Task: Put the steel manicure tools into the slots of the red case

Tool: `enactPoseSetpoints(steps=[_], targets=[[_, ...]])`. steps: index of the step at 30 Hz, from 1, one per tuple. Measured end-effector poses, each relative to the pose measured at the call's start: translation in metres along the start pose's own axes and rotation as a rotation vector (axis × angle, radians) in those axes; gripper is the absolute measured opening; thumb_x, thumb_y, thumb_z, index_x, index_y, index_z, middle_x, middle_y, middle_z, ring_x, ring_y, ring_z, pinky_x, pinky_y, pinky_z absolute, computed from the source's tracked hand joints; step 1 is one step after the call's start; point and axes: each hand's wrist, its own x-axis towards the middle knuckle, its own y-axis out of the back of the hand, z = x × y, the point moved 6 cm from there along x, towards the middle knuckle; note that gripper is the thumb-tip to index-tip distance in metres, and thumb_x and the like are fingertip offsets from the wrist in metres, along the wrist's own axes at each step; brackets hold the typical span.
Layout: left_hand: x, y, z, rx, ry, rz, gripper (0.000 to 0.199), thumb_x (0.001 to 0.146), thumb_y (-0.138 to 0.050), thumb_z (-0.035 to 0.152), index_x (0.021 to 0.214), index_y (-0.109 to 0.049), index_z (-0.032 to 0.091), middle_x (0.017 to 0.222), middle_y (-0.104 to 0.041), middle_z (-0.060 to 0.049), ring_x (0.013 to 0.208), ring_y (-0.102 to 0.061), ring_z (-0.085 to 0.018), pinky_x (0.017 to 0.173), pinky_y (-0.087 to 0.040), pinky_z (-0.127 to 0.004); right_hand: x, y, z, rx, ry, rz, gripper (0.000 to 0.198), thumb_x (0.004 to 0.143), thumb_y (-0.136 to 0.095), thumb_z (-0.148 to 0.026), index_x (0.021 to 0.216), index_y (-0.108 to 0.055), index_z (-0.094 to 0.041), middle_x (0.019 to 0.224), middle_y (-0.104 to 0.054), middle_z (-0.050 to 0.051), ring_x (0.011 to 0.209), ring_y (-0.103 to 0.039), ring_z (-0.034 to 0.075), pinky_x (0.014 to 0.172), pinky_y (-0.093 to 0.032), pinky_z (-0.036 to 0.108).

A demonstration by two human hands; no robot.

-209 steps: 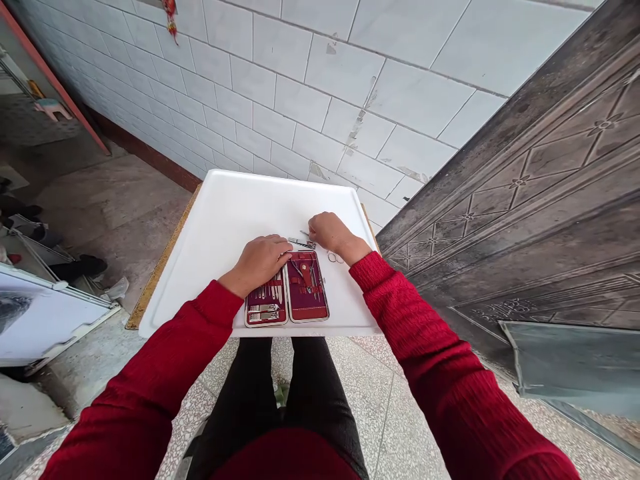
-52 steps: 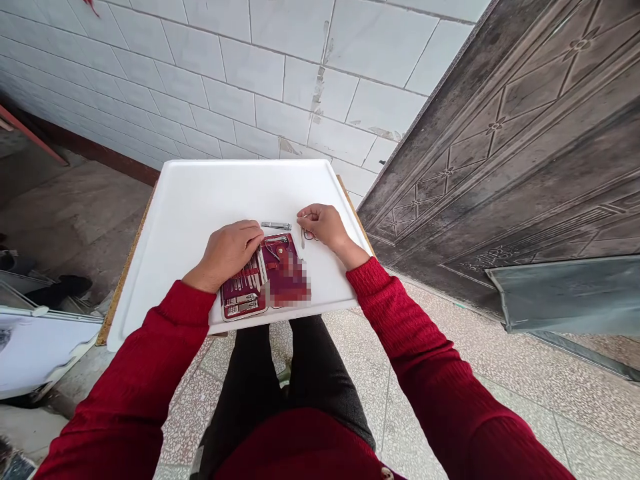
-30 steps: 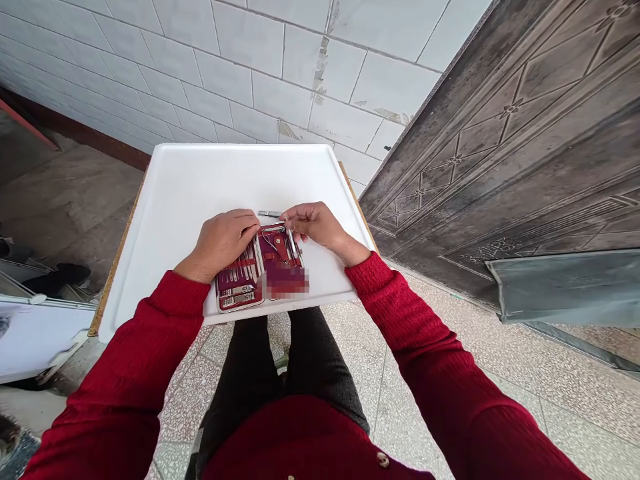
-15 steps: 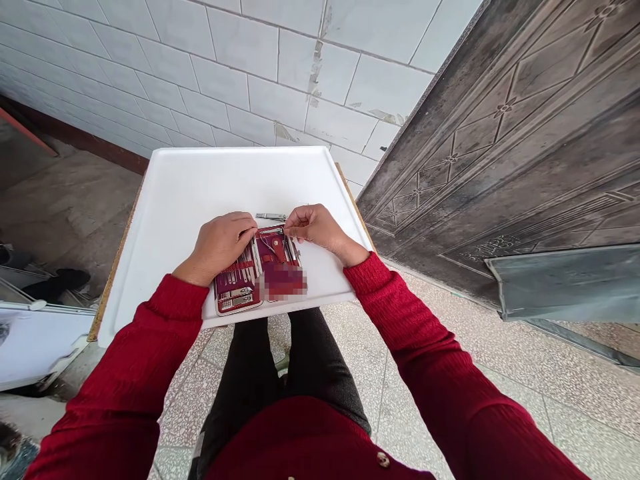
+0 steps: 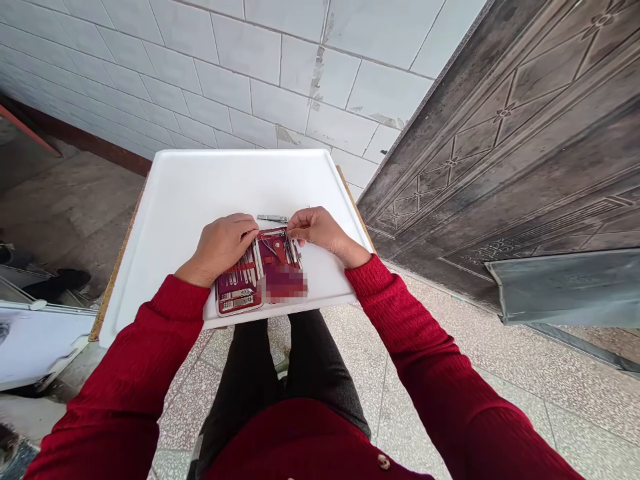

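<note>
An open dark red manicure case (image 5: 274, 261) lies near the front edge of the white table top, a strip of its lower right blurred out. Slim metal tools fill its left half, with nail clippers (image 5: 236, 303) at the bottom. My left hand (image 5: 227, 243) is closed over the upper left part, thumb and fingertips at the case's top edge by the fold. At the upper right corner, my right hand (image 5: 313, 230) makes a pinch; what sits between its fingertips is hidden. A loose nail clipper (image 5: 273, 219) lies just beyond the case, close to the right fingertips.
The white table top (image 5: 200, 180) has a raised rim and stands by a tiled wall (image 5: 250, 60). A dark patterned metal door (image 5: 475, 153) is on the right. White clutter (image 5: 40, 347) sits at the lower left.
Almost nothing differs. The whole view has shifted slightly; both hands stay at the top edge of the case.
</note>
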Motion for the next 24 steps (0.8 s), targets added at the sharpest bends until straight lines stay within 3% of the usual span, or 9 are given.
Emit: enactPoseSetpoints(steps=[8, 16, 24], targets=[[-0.0003, 0.0005, 0.0005, 0.019, 0.006, -0.016, 0.033, 0.103, -0.042, 0.032, 0.098, -0.073, 0.022, 0.118, -0.077, -0.006, 0.110, -0.070, -0.026, 0.085, -0.053, -0.038, -0.0002, -0.0011, 0.0020, -0.024, -0.027, 0.014, 0.011, 0.069, -0.077, -0.019, 0.068, -0.067, -0.016, 0.052, -0.062, -0.003, 0.046, -0.054, 0.009, 0.050, -0.043, 0.022], [0.0002, 0.0000, 0.0017, 0.023, 0.000, -0.022, 0.031, 0.103, -0.042, 0.031, 0.095, -0.071, 0.021, 0.114, -0.077, -0.005, 0.106, -0.070, -0.025, 0.084, -0.052, -0.039, 0.0003, -0.0037, 0.0062, -0.065, -0.093, -0.009, 0.011, 0.071, -0.076, -0.018, 0.069, -0.065, -0.016, 0.047, -0.058, -0.004, 0.042, -0.050, 0.009, 0.041, -0.033, 0.020], [-0.0001, -0.0015, -0.0001, 0.027, -0.009, -0.008, 0.033, 0.104, -0.043, 0.033, 0.096, -0.073, 0.021, 0.116, -0.077, -0.006, 0.108, -0.070, -0.026, 0.088, -0.054, -0.039, -0.0027, -0.0053, 0.0021, -0.090, -0.072, -0.045, 0.013, 0.069, -0.076, -0.015, 0.066, -0.064, -0.016, 0.055, -0.065, -0.002, 0.042, -0.051, 0.008, 0.044, -0.040, 0.021]])
